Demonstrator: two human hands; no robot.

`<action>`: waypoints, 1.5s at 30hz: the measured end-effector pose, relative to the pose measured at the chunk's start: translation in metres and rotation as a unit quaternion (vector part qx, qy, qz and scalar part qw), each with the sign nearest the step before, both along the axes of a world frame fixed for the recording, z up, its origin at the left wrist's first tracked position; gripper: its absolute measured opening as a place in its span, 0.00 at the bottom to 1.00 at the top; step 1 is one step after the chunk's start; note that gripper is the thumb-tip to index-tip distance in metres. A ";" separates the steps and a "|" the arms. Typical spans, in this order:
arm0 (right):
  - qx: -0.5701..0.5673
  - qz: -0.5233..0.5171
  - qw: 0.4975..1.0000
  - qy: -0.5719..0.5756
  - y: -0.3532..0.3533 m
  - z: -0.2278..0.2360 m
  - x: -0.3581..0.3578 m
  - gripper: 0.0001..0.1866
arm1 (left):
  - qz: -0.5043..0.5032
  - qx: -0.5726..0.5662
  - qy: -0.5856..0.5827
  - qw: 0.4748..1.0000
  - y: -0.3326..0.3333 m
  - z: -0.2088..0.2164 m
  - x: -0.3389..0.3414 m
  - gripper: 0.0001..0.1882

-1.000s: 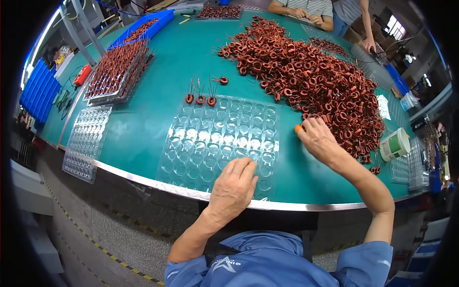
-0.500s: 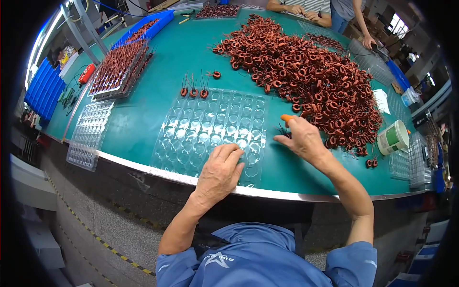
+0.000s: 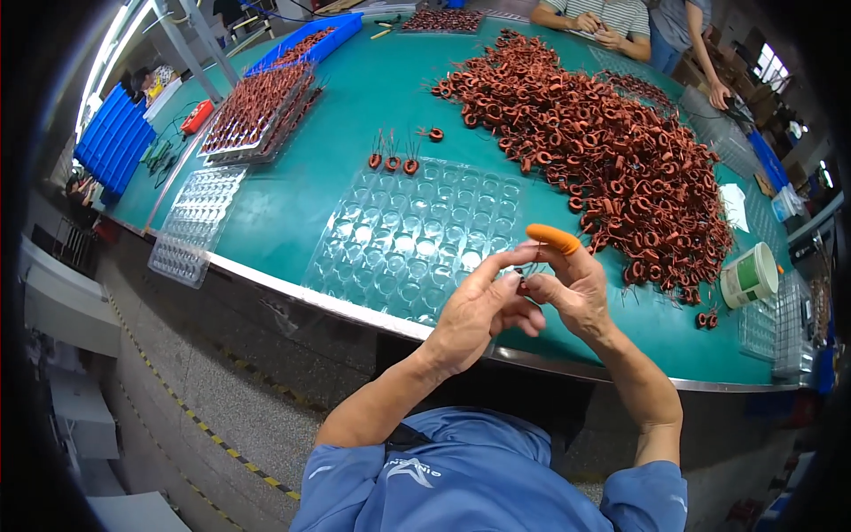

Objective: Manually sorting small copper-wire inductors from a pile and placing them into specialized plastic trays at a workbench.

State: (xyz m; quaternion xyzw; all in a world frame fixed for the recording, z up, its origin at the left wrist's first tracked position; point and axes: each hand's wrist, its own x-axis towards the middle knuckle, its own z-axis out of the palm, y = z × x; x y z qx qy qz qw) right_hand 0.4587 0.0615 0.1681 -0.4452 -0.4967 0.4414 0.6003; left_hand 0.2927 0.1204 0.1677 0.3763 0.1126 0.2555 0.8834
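My left hand (image 3: pixel 474 312) and my right hand (image 3: pixel 572 288) meet over the table's front edge, right of the clear plastic tray (image 3: pixel 403 244). Both pinch a small coil (image 3: pixel 523 285) with thin dark wires; fingers hide most of it. An orange finger cot (image 3: pixel 551 238) covers a right fingertip. Round pockets fill the tray. At its far left edge, three red-brown ring coils (image 3: pixel 392 163) stand in a row, wires up. Another coil (image 3: pixel 435 135) lies just beyond them on the green tabletop.
A large heap of coils (image 3: pixel 603 151) spreads to the right. Beside it are a white-green bucket (image 3: pixel 750 277) and two coils (image 3: pixel 706 319). Left are a filled tray stack (image 3: pixel 257 115), an overhanging tray (image 3: pixel 197 222) and a blue bin (image 3: pixel 306 43). Co-workers' hands (image 3: pixel 596 27) work opposite.
My left hand has lifted off the tray and moved right to meet my right hand. The right hand has brought a coil back from the heap's side. The view has shifted slightly.
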 end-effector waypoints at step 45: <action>0.318 -0.254 0.700 -0.587 0.001 0.005 0.007 0.10 | 0.159 0.072 0.105 0.979 0.019 -0.018 0.033 0.12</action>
